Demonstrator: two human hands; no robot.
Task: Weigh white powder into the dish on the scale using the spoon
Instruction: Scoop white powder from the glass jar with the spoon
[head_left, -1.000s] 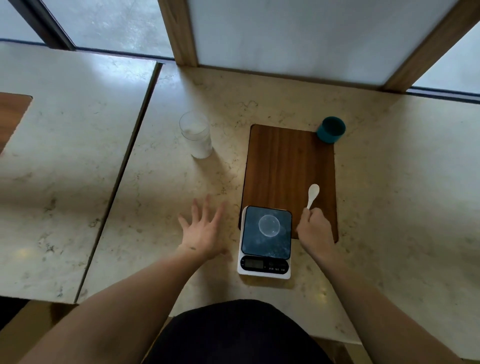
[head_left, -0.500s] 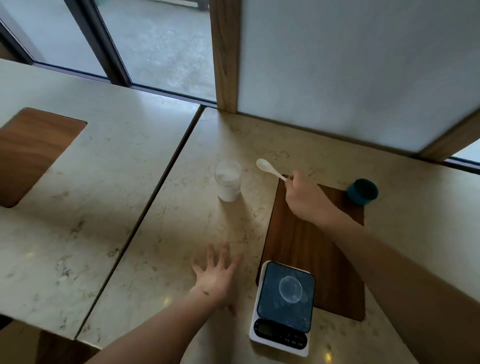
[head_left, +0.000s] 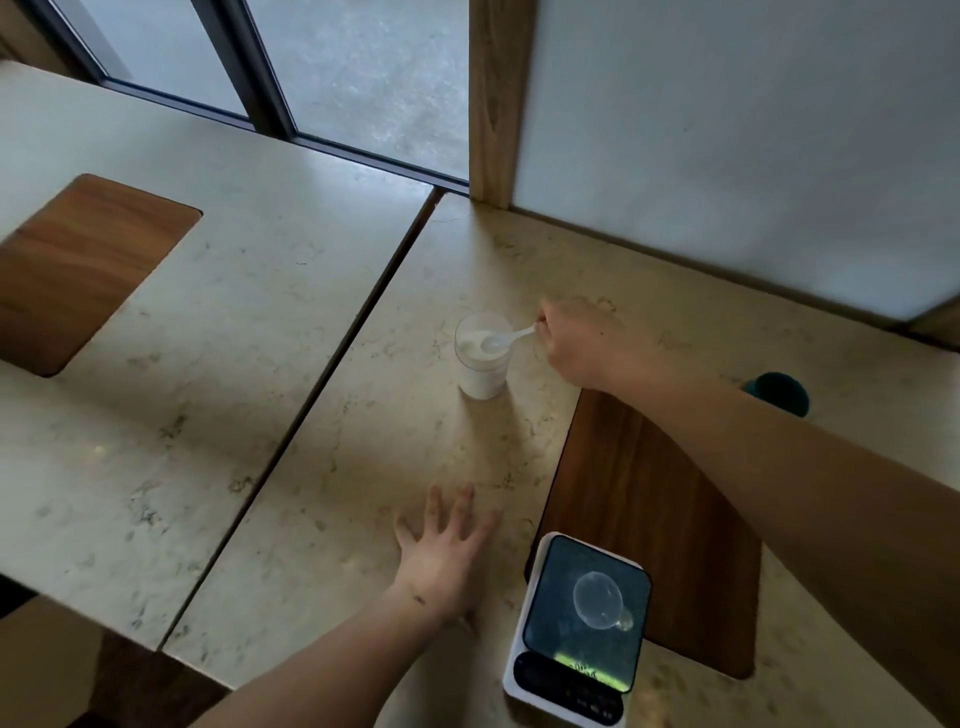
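A clear cup of white powder (head_left: 482, 364) stands on the stone table, mid-frame. My right hand (head_left: 582, 340) grips the handle of a white plastic spoon (head_left: 506, 339), whose bowl sits inside the cup's mouth over the powder. A small clear dish (head_left: 597, 600) rests on the dark platform of a white digital scale (head_left: 579, 629) at the bottom of the view, its display lit. My left hand (head_left: 447, 551) lies flat on the table with fingers spread, left of the scale, holding nothing.
A wooden board (head_left: 649, 514) lies under my right forearm, with the scale's far edge overlapping it. A teal cup (head_left: 779, 392) stands at the board's far right. A gap (head_left: 311, 400) separates this table from a second one on the left. A wall panel closes the back.
My right hand carried the spoon from the board leftward to the cup, and its bowl now dips into the cup. The camera view shifted left and closer. My left hand stayed flat.
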